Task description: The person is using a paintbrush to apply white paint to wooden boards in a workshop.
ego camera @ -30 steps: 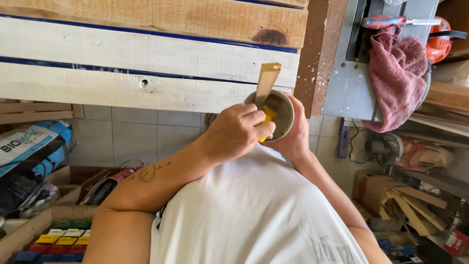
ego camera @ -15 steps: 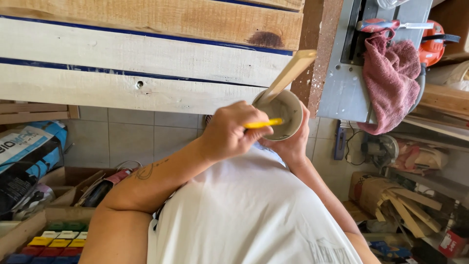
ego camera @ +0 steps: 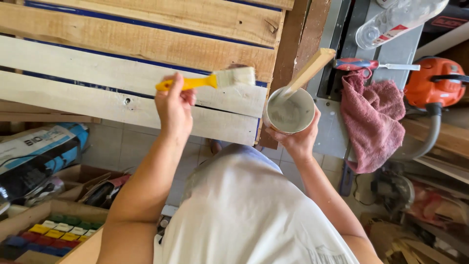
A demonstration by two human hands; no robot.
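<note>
My left hand (ego camera: 175, 108): clamped on yellow brush (ego camera: 207, 81), bristles on plank (ego camera: 122, 73). My right hand (ego camera: 295, 139): wrapped around paint cup (ego camera: 290, 111), at 3 o'clock of brush.

Yellow-handled paintbrush (ego camera: 207, 81) with white bristles; white paint cup (ego camera: 289, 110); pink rag (ego camera: 372, 117); whitewashed, blue-striped wooden slats (ego camera: 97, 73).

Pale tiled floor (ego camera: 141, 146), cluttered workbench (ego camera: 391, 54)
</note>
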